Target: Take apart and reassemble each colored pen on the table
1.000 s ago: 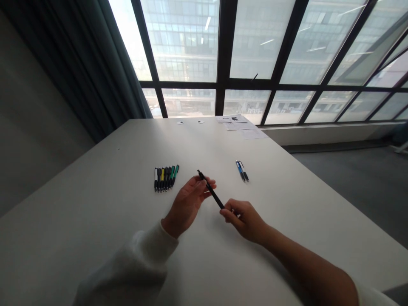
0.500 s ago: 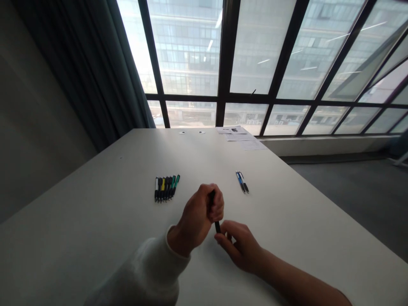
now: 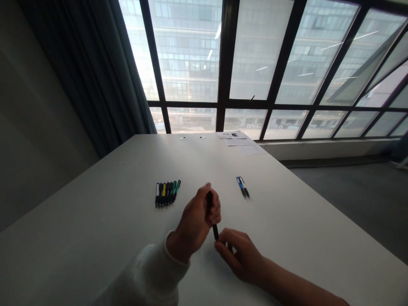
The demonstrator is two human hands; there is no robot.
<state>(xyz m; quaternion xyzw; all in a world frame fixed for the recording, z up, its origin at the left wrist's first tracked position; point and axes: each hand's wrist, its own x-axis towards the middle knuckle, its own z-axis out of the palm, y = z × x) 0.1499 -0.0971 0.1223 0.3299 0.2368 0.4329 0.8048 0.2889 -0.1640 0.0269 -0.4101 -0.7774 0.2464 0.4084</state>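
My left hand (image 3: 201, 219) is wrapped round a black pen (image 3: 215, 231), whose lower part sticks out below the fist. Thumb and forefinger of my right hand (image 3: 237, 253) are pinched together at the pen's lower end; whether they hold a small part there is hidden. Several pens (image 3: 167, 194), white, black, yellow and green, lie side by side beyond my left hand. Two pens (image 3: 242, 187) with blue and black parts lie farther right, beyond my right hand.
The white table (image 3: 95, 221) reaches toward the windows. Papers (image 3: 237, 138) lie at its far right corner, and two small white discs (image 3: 202, 137) near the far edge. A dark curtain (image 3: 105, 85) hangs at the left.
The view has tilted up slightly, so the table's things appear lower. More of the pen's lower part shows beneath my left fist, and my hands are slightly farther apart.
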